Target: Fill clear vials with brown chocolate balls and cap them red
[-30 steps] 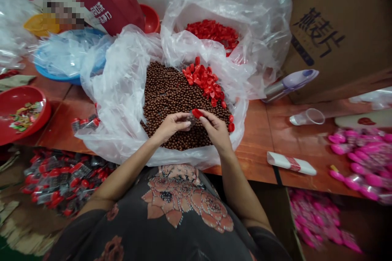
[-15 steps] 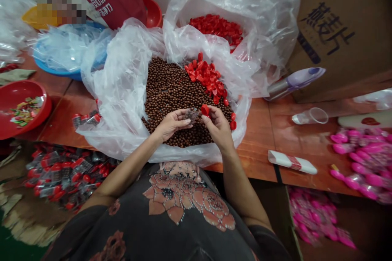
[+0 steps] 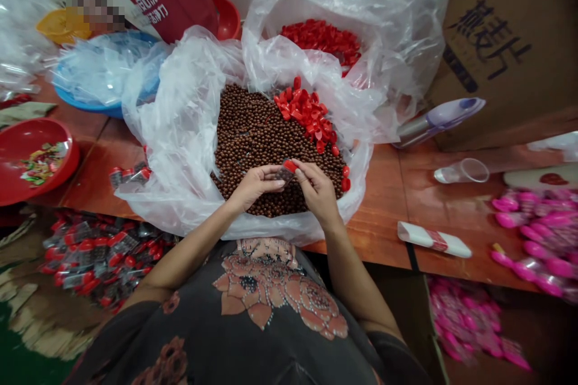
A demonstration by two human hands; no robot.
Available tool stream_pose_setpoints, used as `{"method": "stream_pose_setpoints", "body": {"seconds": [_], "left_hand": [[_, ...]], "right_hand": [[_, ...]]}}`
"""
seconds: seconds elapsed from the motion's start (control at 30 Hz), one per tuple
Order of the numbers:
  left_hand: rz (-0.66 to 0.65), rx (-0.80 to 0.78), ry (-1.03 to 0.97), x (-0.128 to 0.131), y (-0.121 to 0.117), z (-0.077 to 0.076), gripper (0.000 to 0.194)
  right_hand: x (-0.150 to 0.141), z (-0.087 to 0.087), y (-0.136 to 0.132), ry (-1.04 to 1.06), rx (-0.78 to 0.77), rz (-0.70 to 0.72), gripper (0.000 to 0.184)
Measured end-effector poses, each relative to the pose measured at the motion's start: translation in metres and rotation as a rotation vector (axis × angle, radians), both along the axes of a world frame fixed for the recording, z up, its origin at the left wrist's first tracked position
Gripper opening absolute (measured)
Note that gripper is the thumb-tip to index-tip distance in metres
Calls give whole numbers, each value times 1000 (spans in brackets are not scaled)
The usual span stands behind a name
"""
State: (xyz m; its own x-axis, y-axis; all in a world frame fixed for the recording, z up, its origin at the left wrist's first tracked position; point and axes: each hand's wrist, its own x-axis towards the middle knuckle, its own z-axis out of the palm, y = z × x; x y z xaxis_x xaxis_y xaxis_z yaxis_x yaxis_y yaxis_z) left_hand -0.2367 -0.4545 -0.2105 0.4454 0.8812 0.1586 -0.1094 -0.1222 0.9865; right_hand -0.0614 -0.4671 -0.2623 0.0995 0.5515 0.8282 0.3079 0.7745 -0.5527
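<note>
Left hand (image 3: 255, 187) and right hand (image 3: 318, 192) gripped a small clear container (image 3: 284, 173) by its body and red cap, held close over brown beads (image 3: 253, 138) heaped in a plastic bag (image 3: 171, 150). Loose red caps (image 3: 307, 111) lay within reach on the far side.

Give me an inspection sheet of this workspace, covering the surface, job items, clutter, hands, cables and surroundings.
Surface: reddish-brown wooden table.
Job's things: small clear packet with a red cap at its end, held above brown beads in a clear plastic bag; red caps lie heaped on the beads.
Clutter: red bowl of colourful scraps, blue basin, clear plastic cup.
Hands: left hand holds the packet; right hand pinches the cap.
Cables: nothing seen.
Surroundings: cardboard box at right, pink packets on the table, red-capped packets below it at left.
</note>
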Motion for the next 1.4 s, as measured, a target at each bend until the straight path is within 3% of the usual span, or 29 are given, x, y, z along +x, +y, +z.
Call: {"method": "stream_pose_setpoints", "body": {"seconds": [0.23, 0.33, 0.7, 0.97, 1.13, 1.27, 1.4], "left_hand": [[19, 94, 62, -4, -8, 3, 46], [19, 97, 82, -5, -13, 2, 49], [46, 229, 170, -8, -24, 7, 45], [63, 379, 296, -13, -30, 13, 43], [73, 293, 198, -16, -30, 10, 43], [68, 142, 34, -15, -32, 4, 44], [60, 43, -22, -14, -29, -1, 49]], "right_hand": [[2, -4, 1, -252, 196, -179, 44], [5, -4, 2, -280, 224, -203, 40], [8, 3, -7, -235, 201, -46, 31], [10, -3, -2, -120, 222, 74, 30], [3, -2, 0, -290, 252, 34, 36], [-5, 1, 1, -323, 164, 36, 59], [-11, 0, 4, -131, 4, 189, 46]]}}
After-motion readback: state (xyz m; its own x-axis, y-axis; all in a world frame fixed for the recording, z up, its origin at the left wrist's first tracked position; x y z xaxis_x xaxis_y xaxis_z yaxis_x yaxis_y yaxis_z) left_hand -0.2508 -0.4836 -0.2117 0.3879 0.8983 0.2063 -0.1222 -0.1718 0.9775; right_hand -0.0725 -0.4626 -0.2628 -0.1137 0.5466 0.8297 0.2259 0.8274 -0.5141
